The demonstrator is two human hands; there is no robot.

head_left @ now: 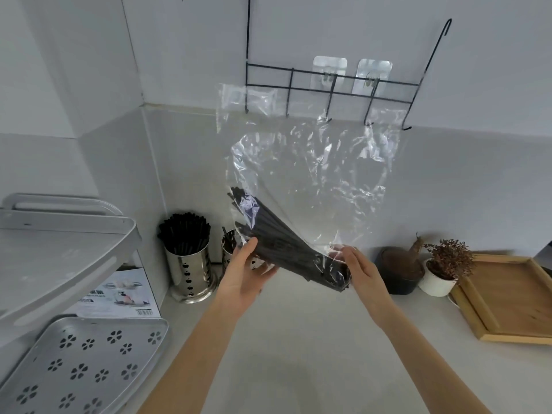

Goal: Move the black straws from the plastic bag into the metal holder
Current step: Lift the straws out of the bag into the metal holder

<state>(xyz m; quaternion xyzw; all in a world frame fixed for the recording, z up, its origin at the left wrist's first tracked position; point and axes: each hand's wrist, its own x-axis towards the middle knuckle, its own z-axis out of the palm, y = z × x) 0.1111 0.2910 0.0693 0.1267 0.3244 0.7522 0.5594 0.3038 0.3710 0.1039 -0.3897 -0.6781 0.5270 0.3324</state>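
So the biggest thing going on is the plastic bag [310,174], held up over the counter [298,339] with most of its crinkly clear length standing above the hands and looking empty. Down at the bottom, right across the grip, there's a fat bundle of black straws [280,243] lying slanted inside it, upper ends poking up-left past the left hand [248,273], lower ends jammed in the corner by the right hand [358,270]. Left hand is cupped under the bundle with the thumb over the top, so it's holding straws through the plastic; right hand looks pinched on the bag's bottom corner. Just left of the left hand sits the metal holder [189,264], already stuffed with black straws, and a second smaller holder [228,246] is partly hidden behind the fingers. I'd say it's maybe halfway: one load in, this whole bundle left to go.
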